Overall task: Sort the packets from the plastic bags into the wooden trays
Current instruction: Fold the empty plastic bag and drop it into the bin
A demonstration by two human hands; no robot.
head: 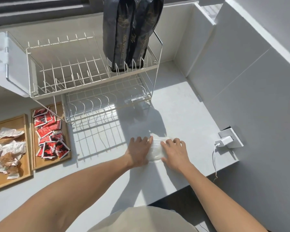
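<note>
A folded clear plastic bag [155, 150] lies flat on the white counter [182, 114]. My left hand [138, 152] presses its left side, fingers spread and flat. Its right side is covered by my right hand [175, 152], palm down. Far left, one wooden tray [28, 148] holds several white and brown packets [7, 149]. Beside it a second wooden tray [68, 139] holds several red and black packets [49, 134].
A white two-tier wire dish rack [90, 77] stands behind the trays, with two dark bags [132, 30] on its upper tier. A white charger [224, 141] is plugged into a counter socket at right, its cable hanging over the edge. White tiled wall on the right.
</note>
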